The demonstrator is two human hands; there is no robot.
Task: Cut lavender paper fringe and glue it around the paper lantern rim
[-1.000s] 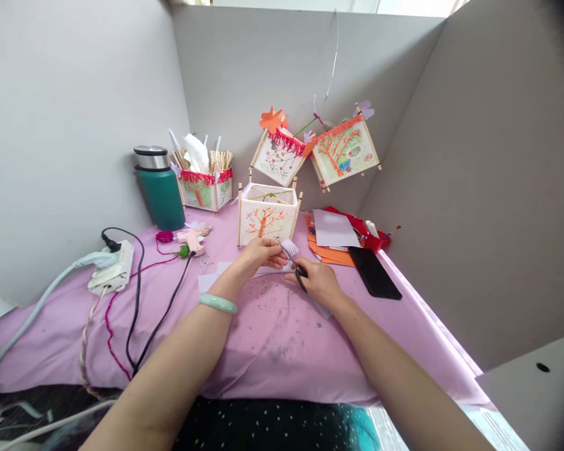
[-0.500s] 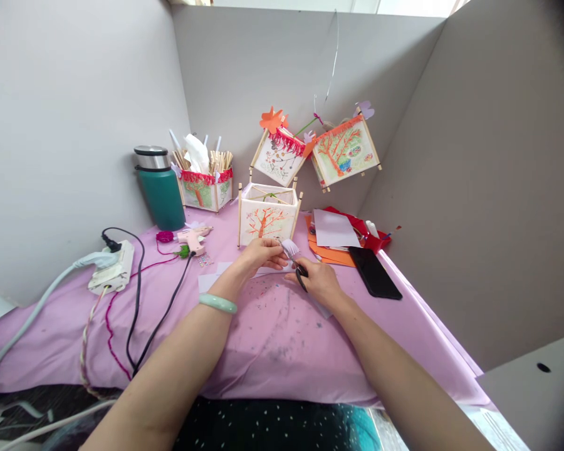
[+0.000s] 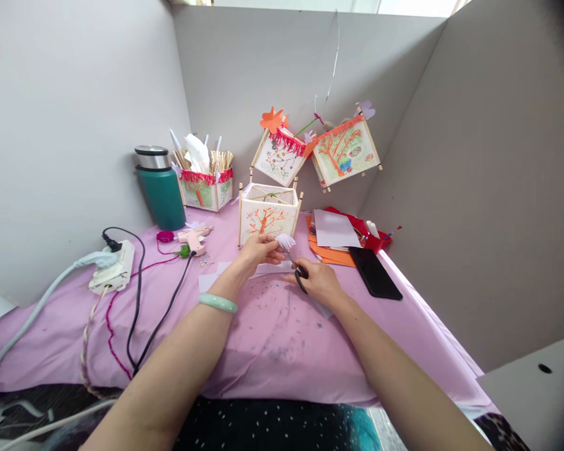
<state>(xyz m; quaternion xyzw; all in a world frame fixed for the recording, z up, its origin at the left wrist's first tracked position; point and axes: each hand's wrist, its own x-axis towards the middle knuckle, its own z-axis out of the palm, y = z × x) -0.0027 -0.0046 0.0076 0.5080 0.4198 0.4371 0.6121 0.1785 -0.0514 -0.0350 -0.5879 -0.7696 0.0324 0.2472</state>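
Between the fingers of my left hand [image 3: 262,252] is a small piece of pale purple paper [image 3: 286,241], its outer edge cut into fine strips. My right hand [image 3: 318,280] is closed around black-handled scissors [image 3: 301,275], whose blades point up and left to the paper. Whether the blades are parted is too small to tell. Just behind my hands stands a paper lantern [image 3: 267,219] with wooden corner sticks and an orange tree drawn on its front. White paper pieces [image 3: 225,269] lie under my left hand and wrist.
A pink glue gun [image 3: 192,240], a power strip [image 3: 113,269] with cords and a green bottle [image 3: 162,191] are on the left. Orange paper [image 3: 329,254] and a black phone [image 3: 375,273] lie right. Two decorated lanterns [image 3: 345,150] hang behind.
The fringed paper has turned in my left fingers, and its strips now point up and to the right. The scissors have drawn slightly down from it.
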